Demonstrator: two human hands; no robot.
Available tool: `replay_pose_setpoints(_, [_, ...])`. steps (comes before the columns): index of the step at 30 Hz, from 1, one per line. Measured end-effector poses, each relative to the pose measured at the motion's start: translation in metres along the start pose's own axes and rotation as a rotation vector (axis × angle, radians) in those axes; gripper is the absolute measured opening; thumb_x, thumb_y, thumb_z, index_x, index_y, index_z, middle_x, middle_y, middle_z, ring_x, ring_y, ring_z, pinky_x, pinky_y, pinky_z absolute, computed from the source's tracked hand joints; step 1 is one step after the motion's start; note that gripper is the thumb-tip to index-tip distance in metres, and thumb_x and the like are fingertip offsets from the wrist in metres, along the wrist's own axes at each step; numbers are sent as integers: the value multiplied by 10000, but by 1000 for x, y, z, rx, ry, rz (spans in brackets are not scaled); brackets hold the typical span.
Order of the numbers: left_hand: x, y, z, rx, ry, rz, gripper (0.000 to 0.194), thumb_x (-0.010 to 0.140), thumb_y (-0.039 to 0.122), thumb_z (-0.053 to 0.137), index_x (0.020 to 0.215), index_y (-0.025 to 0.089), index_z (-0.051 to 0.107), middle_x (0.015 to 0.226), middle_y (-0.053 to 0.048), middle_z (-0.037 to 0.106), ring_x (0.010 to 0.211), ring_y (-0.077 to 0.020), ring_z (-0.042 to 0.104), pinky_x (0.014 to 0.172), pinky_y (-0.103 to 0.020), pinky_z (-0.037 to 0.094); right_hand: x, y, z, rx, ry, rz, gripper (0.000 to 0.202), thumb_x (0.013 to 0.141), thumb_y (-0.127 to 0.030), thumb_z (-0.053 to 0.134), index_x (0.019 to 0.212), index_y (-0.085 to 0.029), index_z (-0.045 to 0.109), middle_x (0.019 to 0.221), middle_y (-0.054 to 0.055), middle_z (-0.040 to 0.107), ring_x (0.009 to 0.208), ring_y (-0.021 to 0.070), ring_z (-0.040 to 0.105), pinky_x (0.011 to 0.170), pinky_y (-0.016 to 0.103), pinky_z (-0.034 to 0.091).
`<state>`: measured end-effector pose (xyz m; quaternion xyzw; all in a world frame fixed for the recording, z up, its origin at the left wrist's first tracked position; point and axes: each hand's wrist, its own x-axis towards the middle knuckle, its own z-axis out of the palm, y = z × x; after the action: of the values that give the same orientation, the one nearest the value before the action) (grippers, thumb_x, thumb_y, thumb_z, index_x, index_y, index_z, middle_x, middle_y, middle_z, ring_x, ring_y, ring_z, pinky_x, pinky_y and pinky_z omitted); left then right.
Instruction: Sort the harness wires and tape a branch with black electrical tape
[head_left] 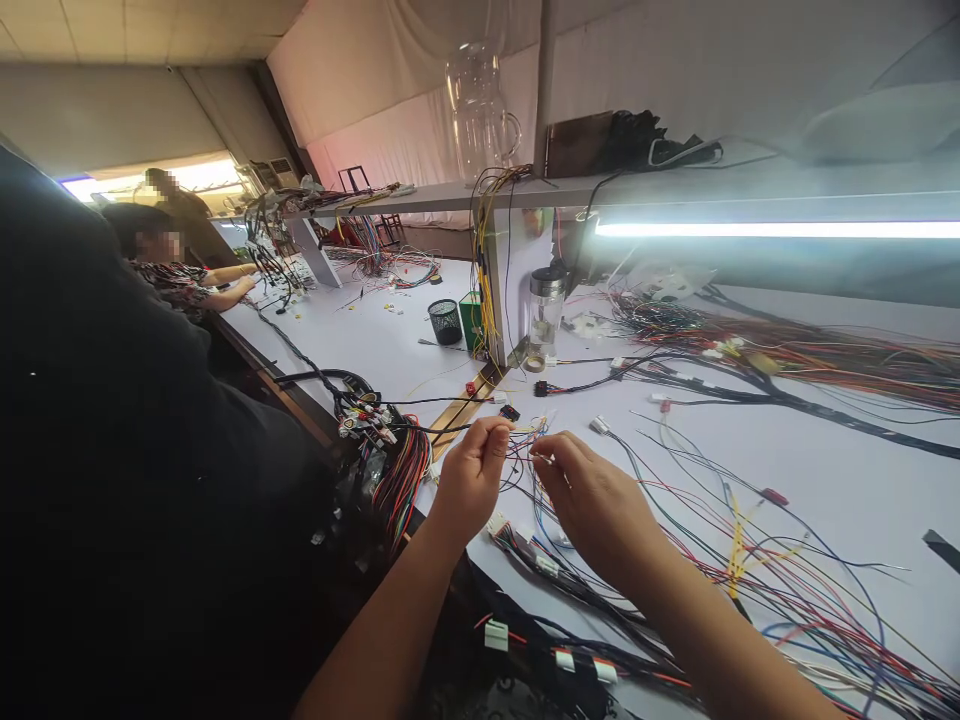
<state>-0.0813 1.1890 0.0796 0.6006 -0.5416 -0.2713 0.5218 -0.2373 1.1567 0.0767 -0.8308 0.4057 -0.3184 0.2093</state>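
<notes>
My left hand (469, 480) is closed, thumb on top, around thin wires (519, 452) that stretch across the gap towards my other hand. Just beyond its fingertips is a small black connector (510, 412); whether the fingers touch it I cannot tell. My right hand (592, 495) pinches a wire end between thumb and forefinger, close to the left one. Below both hands lies a black-sleeved harness with a white multi-pin connector (496, 524). A bundle of coloured wires (405, 475) hangs at the table edge to the left.
Loose wires (750, 540) spread over the white table at right, with thick harnesses (795, 405) behind. A lidded bottle (547, 305) and a mesh cup (445, 322) flank the shelf post. A glass jug (476, 115) stands on the shelf. A co-worker (169, 260) sits at far left.
</notes>
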Motion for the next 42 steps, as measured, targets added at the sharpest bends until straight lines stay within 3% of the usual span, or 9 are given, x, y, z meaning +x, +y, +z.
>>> replay_pose_setpoints(4, [-3,2,-7,229,-101,256,283,934,416,444,853,188,592,751,-5,576,679,-115,489,674,-226,397,1,11,3,-282,66,-143,170,953,-234,414,1017,-232,571,897,16,647,793,208,607,590,304,407])
replay_pose_setpoints(8, [-8,7,-4,276,-176,298,235,923,371,490,821,186,591,718,5,581,666,-112,484,682,-226,386,0,12,4,-365,28,-172,132,934,-193,454,925,-194,585,812,27,618,781,217,590,564,302,390])
replay_pose_setpoints(11, [-9,8,-4,259,-175,244,237,944,352,448,838,187,582,715,11,566,668,-110,481,675,-224,383,-1,10,0,-251,16,-180,138,945,-222,462,929,-189,596,829,29,618,784,197,582,620,303,418])
replay_pose_setpoints(16, [-9,0,-5,142,-139,133,299,933,423,445,806,176,554,675,20,477,642,-109,421,621,-227,361,-4,6,-12,167,120,-161,112,910,-277,550,907,-230,652,865,5,634,768,136,574,676,268,448])
replay_pose_setpoints(18, [-10,-3,-2,-20,-173,75,330,917,462,464,784,171,542,660,25,448,605,-96,386,579,-218,346,-5,4,-16,345,96,-49,94,880,-280,585,851,-232,661,796,-8,624,697,116,564,607,241,442])
replay_pose_setpoints(21, [-11,-5,5,-396,-137,-135,337,890,517,493,853,184,534,630,52,379,512,-58,313,478,-180,275,-5,2,-18,492,82,120,104,848,-281,592,784,-213,636,706,-16,598,597,102,530,528,233,419])
replay_pose_setpoints(24, [-12,-4,12,-691,-44,-328,353,861,521,548,1044,219,531,626,73,304,468,-37,266,422,-152,187,-8,0,-18,381,79,74,97,822,-231,571,742,-205,619,681,-19,569,577,96,500,538,241,404])
replay_pose_setpoints(27, [-12,-2,15,-781,-60,-395,394,832,523,593,1039,190,559,607,77,265,460,-31,251,408,-145,153,-12,0,-17,226,58,-54,124,821,-198,529,748,-208,629,717,-12,572,592,93,489,554,241,395])
replay_pose_setpoints(42, [-19,-4,21,-737,-92,-397,374,855,528,557,984,177,558,591,79,293,424,-13,254,405,-148,160,-19,1,-9,-102,105,-233,233,935,-259,423,802,-191,601,775,14,602,577,111,520,478,255,295])
